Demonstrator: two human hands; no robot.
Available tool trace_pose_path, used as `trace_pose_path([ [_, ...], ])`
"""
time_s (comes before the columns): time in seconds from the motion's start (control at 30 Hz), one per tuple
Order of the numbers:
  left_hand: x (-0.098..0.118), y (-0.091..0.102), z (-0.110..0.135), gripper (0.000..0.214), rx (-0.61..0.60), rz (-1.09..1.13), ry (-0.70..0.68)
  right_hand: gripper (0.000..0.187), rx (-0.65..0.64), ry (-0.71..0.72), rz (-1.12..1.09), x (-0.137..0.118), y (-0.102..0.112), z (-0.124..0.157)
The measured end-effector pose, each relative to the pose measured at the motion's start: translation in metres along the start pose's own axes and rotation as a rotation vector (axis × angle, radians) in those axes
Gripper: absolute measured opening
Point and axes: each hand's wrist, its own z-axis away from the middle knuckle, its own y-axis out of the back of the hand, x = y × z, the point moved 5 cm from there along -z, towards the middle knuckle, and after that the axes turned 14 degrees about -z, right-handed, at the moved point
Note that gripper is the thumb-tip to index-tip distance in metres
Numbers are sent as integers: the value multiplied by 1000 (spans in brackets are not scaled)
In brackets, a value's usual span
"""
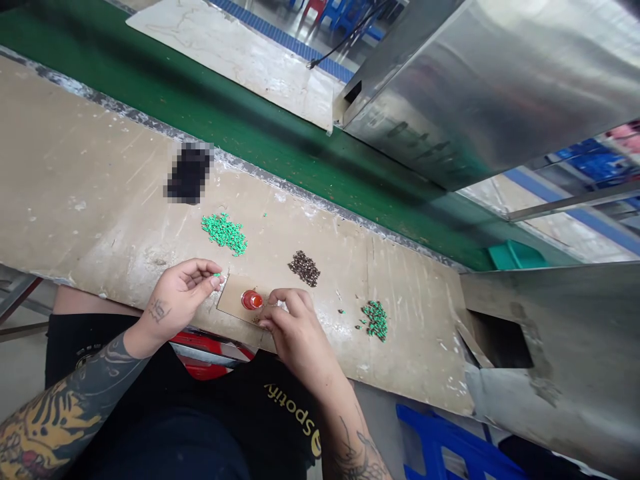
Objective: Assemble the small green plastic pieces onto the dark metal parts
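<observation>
A small green piece (217,275) is pinched between the thumb and finger of my left hand (183,293). My right hand (297,327) has its fingertips pressed together just right of a small jar (251,300) with orange-red contents; what they hold, if anything, is too small to make out. The jar stands on a cardboard piece (231,293) between both hands. Beyond my left hand lies a pile of green pieces (225,233). A smaller pile of dark brown pieces (305,268) is beyond my right hand. Farther right is a heap of mixed green and brown pieces (375,320).
A dark pixelated object (189,175) lies on the worn tabletop (100,200). Along its far side runs a green conveyor belt (280,173), with a metal housing (450,87) over it. A blue plastic stool (450,447) stands below the table at right.
</observation>
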Motion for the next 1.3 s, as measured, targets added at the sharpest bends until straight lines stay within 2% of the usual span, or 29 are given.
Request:
trace_pose_path([
  [0.13, -4, -2, 10, 15, -96, 13, 7, 14, -65, -49, 61, 9, -21, 14],
  [0.23, -1, -6, 19, 16, -154, 20, -37, 15, -41, -65, 40, 12, -26, 20],
  [0.33, 6, -13, 30, 16, -209, 16, -50, 16, 68, -72, -201, 2, -16, 22],
  [0.5, 14, -30, 51, 17, -375, 22, 9, 13, 296, -21, -651, -25, 2, 25],
  [0.7, 24, -41, 68, 3, -418, 68, -85, 8, 317, -15, -947, -41, -1, 28],
  [0.9, 31, -42, 75, 10, -384, 95, -161, 12, 290, 23, -883, -54, 5, 34],
  [1.1, 30, -43, 78, 4, -402, 120, -96, 12, 294, 40, -828, -56, 8, 35],
  [1.3, 29, -40, 79, 10, -346, 59, -61, 12, 302, 5, -897, -54, 3, 36],
])
